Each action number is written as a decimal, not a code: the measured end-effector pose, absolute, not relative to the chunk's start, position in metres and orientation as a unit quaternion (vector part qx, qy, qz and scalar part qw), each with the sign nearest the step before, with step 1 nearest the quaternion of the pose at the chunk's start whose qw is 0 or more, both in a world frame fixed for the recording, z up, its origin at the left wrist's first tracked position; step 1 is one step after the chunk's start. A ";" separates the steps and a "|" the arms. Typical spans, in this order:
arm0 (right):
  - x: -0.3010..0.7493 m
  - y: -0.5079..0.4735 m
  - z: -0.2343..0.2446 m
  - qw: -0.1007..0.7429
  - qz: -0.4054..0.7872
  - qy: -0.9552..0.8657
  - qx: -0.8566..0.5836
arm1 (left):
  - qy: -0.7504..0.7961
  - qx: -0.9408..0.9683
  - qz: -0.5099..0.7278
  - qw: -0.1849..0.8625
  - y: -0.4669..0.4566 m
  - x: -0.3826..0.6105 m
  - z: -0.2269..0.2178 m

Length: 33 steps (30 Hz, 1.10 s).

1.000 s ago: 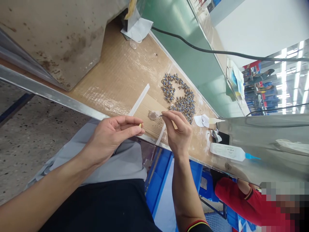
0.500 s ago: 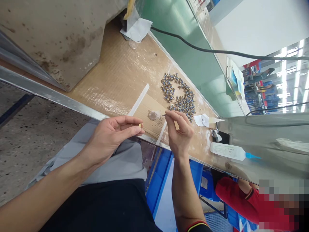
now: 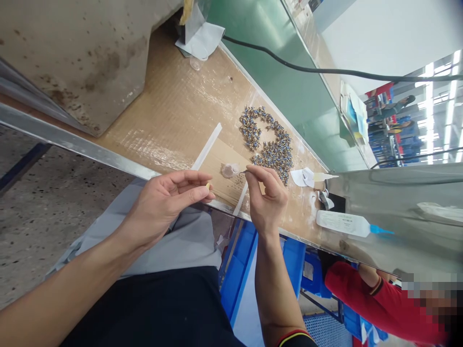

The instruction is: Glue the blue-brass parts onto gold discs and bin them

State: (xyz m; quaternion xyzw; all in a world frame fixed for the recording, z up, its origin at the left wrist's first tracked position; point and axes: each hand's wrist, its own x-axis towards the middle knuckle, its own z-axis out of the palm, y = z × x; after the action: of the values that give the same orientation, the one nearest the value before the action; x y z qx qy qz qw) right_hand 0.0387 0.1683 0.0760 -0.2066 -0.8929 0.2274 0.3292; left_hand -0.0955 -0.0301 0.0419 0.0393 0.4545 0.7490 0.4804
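Note:
My left hand (image 3: 170,195) is closed in a pinch, with a small yellow piece (image 3: 208,186) between thumb and fingertips. Opposite it, my right hand (image 3: 268,195) pinches a thin dark-tipped tool (image 3: 243,172), mostly hidden by the fingers. The tool's tip points at a small round clear dish (image 3: 227,170) on the cardboard-covered bench. Tiny dark specks (image 3: 238,182) lie scattered beside the dish. Beyond my right hand spreads a heap of small brass-coloured and blue parts (image 3: 273,158).
A white bottle with a blue nozzle (image 3: 343,223) lies at the right, near a smaller nozzle bottle (image 3: 320,178) and white paper (image 3: 302,177). A stained grey housing (image 3: 90,62) stands at the left. Blue bins (image 3: 240,265) sit below the bench edge. A person in red (image 3: 365,294) is at lower right.
The tool tip in my right hand has shifted slightly left, closer to the dish. My left hand keeps its pinch on the yellow piece. The view has moved a little.

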 end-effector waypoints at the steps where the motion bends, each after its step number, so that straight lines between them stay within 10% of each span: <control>1: 0.039 0.168 0.075 0.329 0.230 -0.892 -0.207 | 0.454 0.040 0.751 0.477 -0.030 -0.095 0.042; 33: 0.057 0.107 0.110 0.354 0.449 -0.809 -0.134 | 0.324 0.013 0.742 0.587 -0.029 -0.079 0.068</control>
State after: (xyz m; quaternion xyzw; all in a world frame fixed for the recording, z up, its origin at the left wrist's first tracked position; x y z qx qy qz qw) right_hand 0.0565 0.1066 0.1101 -0.1341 -0.8094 0.4494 0.3536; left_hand -0.0788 -0.0292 0.0682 0.0127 0.3243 0.7416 0.5872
